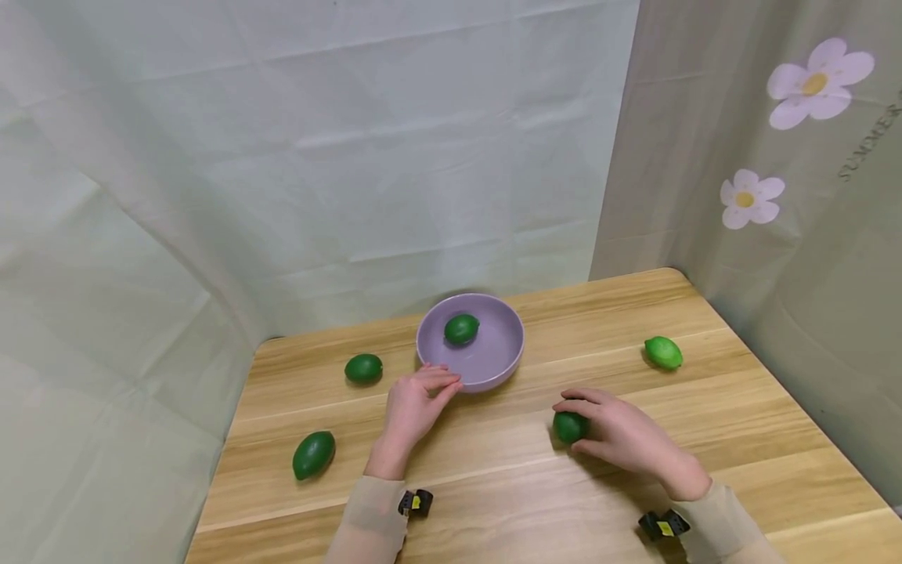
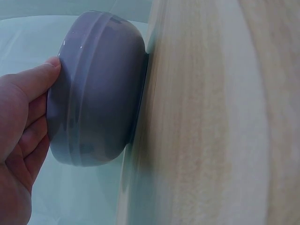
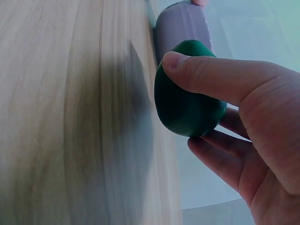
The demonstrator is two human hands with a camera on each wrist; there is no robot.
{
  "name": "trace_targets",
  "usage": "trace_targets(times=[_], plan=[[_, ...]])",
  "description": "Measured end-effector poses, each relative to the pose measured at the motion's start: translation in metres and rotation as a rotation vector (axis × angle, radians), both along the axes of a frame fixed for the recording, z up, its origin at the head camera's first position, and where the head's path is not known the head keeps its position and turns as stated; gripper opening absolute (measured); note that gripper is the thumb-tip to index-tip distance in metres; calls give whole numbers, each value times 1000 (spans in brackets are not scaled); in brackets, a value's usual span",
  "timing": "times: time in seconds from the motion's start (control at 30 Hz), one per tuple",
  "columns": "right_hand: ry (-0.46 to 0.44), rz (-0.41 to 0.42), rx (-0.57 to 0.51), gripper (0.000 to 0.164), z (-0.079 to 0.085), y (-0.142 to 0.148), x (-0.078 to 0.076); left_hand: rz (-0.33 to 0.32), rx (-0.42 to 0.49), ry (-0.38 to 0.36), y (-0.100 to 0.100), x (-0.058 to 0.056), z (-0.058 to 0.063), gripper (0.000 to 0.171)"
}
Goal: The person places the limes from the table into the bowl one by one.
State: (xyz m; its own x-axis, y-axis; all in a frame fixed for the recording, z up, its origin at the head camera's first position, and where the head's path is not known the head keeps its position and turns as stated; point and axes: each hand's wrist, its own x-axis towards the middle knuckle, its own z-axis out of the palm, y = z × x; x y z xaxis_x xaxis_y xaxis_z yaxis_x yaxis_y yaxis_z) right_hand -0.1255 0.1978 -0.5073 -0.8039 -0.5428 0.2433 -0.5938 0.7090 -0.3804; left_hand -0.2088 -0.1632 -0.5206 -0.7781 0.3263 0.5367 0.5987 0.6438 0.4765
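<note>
A purple bowl [image 1: 486, 362] stands near the table's back edge with one dark green lime [image 1: 461, 329] in it. My left hand [image 1: 420, 401] pinches the near left rim of the bowl. In the left wrist view the thumb [image 2: 46, 72] lies against the bowl's outer side [image 2: 101, 89]. Right of the bowl and nearer to me, my right hand [image 1: 623, 432] grips another dark green lime [image 1: 569, 428] between thumb and fingers. The right wrist view shows that lime [image 3: 187, 105] close to the tabletop; whether it touches the wood I cannot tell.
Two more dark green limes lie on the left, one farther back [image 1: 363, 368] and one nearer [image 1: 313, 455]. A bright green lime [image 1: 663, 352] sits at the right. Pale curtains [image 1: 423, 157] hang around the wooden table [image 1: 493, 501].
</note>
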Motion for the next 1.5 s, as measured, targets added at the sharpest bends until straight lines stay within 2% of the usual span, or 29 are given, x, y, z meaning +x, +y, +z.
trace_targets(times=[0.63, 1.1, 1.5], plan=[[8, -15, -16, 61, 3, 6, -2, 9, -12, 12, 0, 0, 0, 17], [4, -48, -30, 63, 6, 9, -2, 7, -21, -21, 0, 0, 0, 16], [25, -36, -37, 65, 7, 12, -3, 3, -9, -9, 1, 0, 0, 17]])
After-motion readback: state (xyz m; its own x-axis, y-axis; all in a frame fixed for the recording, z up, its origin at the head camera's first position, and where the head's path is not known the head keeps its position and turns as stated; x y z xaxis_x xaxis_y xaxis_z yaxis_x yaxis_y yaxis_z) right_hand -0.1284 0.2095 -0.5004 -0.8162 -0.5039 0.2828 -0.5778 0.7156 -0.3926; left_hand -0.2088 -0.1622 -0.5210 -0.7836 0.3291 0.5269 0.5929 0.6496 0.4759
